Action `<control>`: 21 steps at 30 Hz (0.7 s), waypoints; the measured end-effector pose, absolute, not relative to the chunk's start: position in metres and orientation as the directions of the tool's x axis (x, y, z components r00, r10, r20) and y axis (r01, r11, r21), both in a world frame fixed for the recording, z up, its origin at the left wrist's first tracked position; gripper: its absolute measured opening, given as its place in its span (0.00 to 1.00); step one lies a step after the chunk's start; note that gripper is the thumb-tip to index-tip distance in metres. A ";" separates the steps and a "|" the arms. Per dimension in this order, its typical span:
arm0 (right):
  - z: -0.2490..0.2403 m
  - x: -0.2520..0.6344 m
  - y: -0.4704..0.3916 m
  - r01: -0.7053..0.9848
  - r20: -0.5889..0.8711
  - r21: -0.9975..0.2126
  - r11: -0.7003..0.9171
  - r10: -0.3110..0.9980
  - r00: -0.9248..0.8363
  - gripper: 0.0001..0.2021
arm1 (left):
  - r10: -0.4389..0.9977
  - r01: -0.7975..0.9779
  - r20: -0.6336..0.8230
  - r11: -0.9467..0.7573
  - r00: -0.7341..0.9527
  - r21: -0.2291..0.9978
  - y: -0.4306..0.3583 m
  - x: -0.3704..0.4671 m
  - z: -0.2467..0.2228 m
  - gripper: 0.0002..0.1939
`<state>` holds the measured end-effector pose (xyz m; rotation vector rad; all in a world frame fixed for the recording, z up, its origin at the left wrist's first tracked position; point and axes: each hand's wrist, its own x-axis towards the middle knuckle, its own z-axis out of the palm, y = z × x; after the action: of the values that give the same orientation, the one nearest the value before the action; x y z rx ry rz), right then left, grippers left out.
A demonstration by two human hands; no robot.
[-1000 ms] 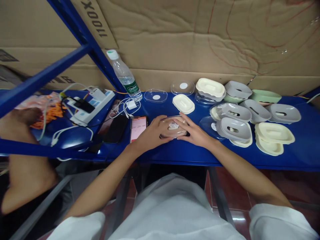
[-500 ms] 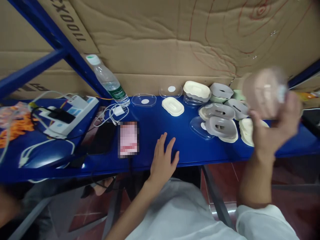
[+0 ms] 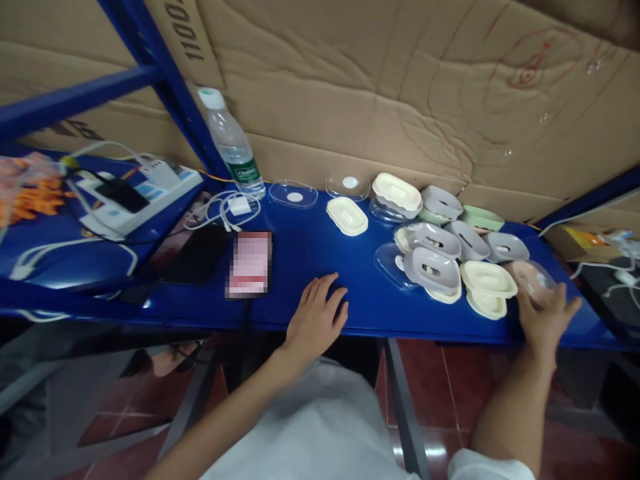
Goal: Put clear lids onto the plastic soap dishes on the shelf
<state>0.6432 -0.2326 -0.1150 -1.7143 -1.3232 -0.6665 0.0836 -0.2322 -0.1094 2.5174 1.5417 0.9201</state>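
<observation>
At the right end of the blue table, my right hand has its thumb and fingers around the near side of a pinkish-beige oval box with a clear lid, which looks like a soap box. The box rests on the table. Two cream oval parts lie just left of it, one overlapping the other. My left hand lies flat near the front edge, fingers apart and holding nothing. Grey oval trays with slots sit in the group between my hands, and a clear oval lid lies beside them.
Farther back are a single cream part, another clear lid and a green part. On the left stand a water bottle, a white cable, a pixelated phone-like item and a power strip. Cardboard walls the back.
My right hand has brought the pinkish-beige box down from the air onto the right end of the table. My left hand has stayed in nearly the same place; the view has shifted.
</observation>
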 end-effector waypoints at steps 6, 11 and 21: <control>-0.057 0.489 -0.212 0.891 0.874 -0.447 0.076 0.252 0.416 0.25 | 0.816 0.790 0.463 -0.520 0.346 0.326 -0.230 0.084 -0.108 0.13; -0.054 0.304 -0.138 0.861 0.568 -0.236 0.451 0.783 -0.254 0.24 | 0.804 0.791 0.483 -0.528 0.348 0.308 -0.229 0.082 -0.108 0.13; -0.077 0.273 -0.089 0.752 0.332 -0.270 0.602 0.791 -0.514 0.18 | 0.791 0.716 0.521 -0.562 0.320 0.414 -0.232 0.072 -0.108 0.16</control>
<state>0.2735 -0.0890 -0.0772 -1.2314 -2.4102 0.1269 0.0716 -0.2319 -0.1076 2.4634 1.4121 1.0696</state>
